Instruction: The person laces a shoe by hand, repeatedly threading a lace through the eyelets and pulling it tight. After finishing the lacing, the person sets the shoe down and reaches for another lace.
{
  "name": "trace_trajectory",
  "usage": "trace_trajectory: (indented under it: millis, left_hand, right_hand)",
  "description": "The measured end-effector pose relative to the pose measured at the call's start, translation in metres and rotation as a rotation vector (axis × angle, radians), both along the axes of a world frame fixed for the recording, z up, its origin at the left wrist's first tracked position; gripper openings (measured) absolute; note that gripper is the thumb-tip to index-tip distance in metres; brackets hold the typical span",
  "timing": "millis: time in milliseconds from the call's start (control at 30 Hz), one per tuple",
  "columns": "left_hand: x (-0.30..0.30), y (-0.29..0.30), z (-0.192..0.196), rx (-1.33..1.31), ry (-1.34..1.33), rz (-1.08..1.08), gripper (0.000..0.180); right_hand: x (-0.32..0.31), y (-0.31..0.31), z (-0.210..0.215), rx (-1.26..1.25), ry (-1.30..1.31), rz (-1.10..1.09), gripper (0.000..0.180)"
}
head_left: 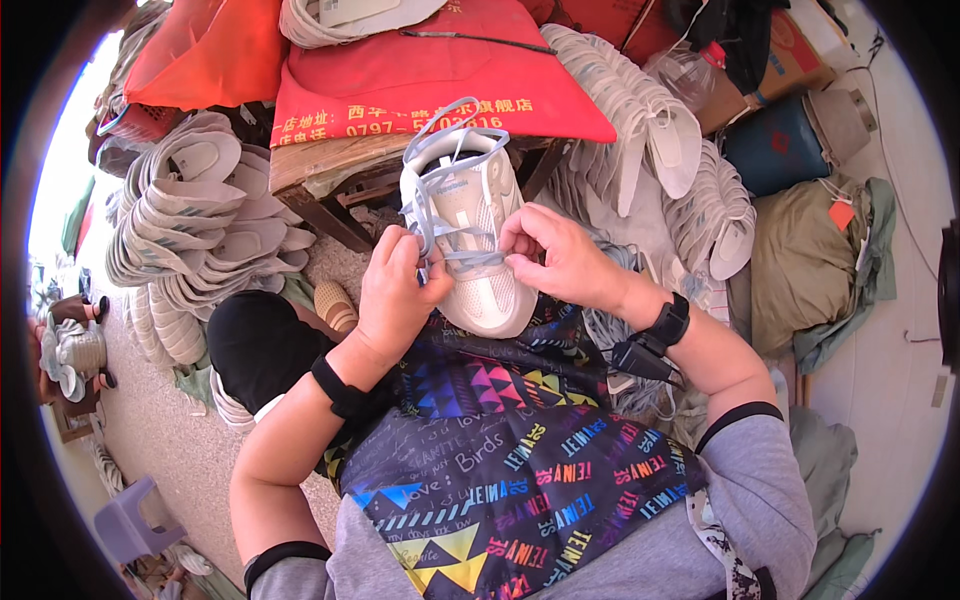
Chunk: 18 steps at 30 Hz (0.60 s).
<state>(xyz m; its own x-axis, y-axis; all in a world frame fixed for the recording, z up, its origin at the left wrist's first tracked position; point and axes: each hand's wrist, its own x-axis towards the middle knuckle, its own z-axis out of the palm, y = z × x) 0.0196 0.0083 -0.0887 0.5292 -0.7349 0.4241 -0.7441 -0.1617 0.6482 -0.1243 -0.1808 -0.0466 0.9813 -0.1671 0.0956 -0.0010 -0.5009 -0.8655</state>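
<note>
A beige and white sneaker (490, 298) rests on my lap, its toe toward me and its heel against the edge of a low wooden table. A grey-blue shoelace (470, 258) crosses the lower eyelets, and its loose length loops up over the shoe's opening. My left hand (395, 290) is closed at the shoe's left side, fingers pinched around the lace. On the right side, the thumb and fingers of my right hand (570, 262) pinch the lace beside the eyelets. Each fingertip grip partly hides the lace.
The wooden table (300, 180) bears a red cloth (420, 80) with a thin dark tool (480, 40) on it. Stacked shoe uppers (175, 215) stand left, with more uppers (675, 150) on the right. Grey laces (630, 385) hang by my right forearm. A purple stool (135, 520) stands lower left.
</note>
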Motion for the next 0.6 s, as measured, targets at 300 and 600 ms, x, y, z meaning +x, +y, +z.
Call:
trace_trajectory:
  millis: [300,600]
  left_hand:
    - [0.014,-0.009,0.008,-0.144,-0.396,-0.051,0.024]
    - [0.006,0.013,0.007,0.034,-0.067,-0.204,0.017]
  right_hand:
    - [-0.001,-0.001,-0.001,-0.004,0.003,-0.001,0.016]
    - [-0.003,0.001,0.007,-0.019,0.02,-0.014,0.014]
